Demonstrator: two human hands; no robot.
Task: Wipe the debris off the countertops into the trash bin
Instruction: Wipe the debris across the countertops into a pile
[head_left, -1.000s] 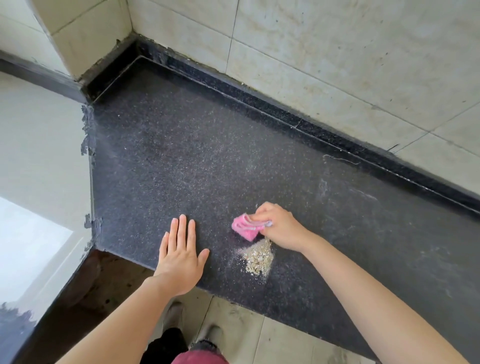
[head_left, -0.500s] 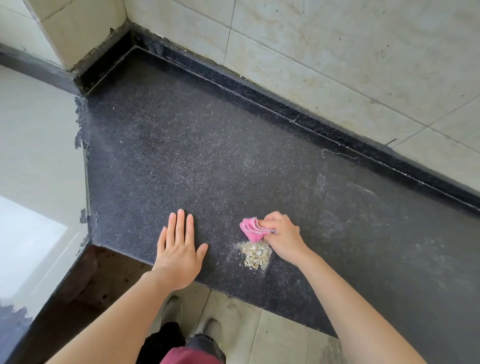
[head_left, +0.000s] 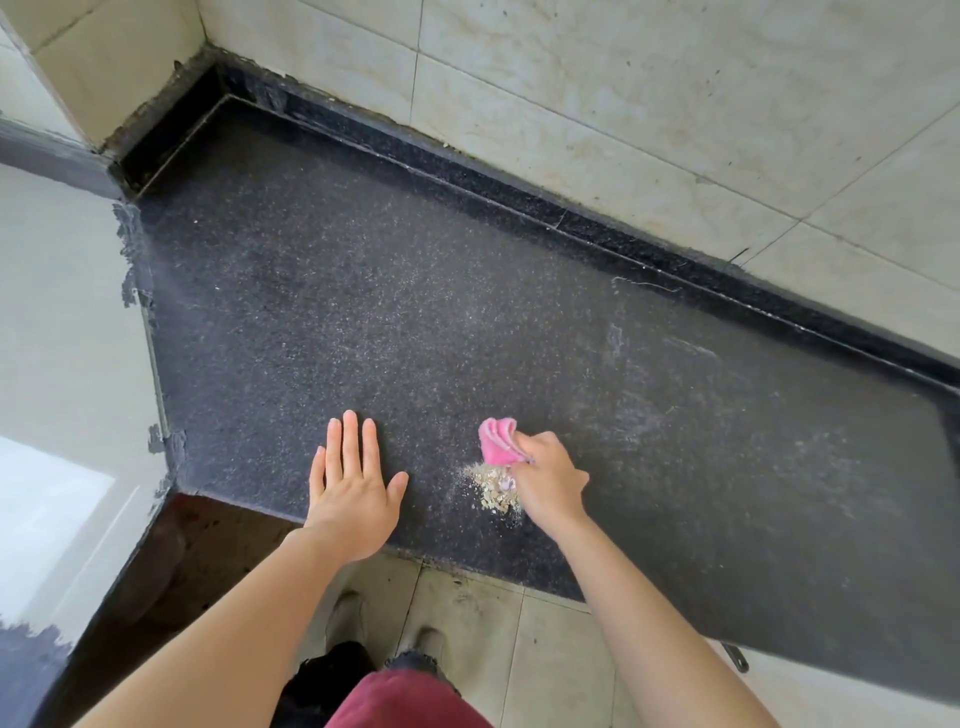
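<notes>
Right hand (head_left: 545, 478) clutches pink cloth (head_left: 497, 441) above debris (head_left: 493, 488) near countertop (head_left: 363, 312) edge; left hand (head_left: 353, 493) flat, seemingly resting.

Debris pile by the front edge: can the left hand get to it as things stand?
Probably yes. The left hand lies flat and empty on the countertop, with bare stone between it and the debris pile. Only the right hand, gripping the pink cloth, crowds the far side.
</notes>
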